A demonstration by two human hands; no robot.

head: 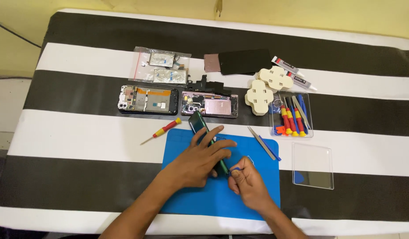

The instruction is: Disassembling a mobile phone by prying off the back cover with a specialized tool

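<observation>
Head view: on the blue mat (257,194) near the table's front edge, the left hand (200,161) clamps the phone (200,126) on edge; the right hand (248,181) pinches a small blue tool (234,168) at its seam. A slip could, I'd say, crack the phone.

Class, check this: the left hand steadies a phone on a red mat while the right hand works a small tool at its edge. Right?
Not quite. The head view shows the mat is blue, not red. The left hand steadies the phone on it while the right hand works a small tool at its edge.

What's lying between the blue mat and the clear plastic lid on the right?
Head view: tweezers and a blue pry tool overlap the blue mat edge; beyond, bare striped cloth before the lid.
</observation>
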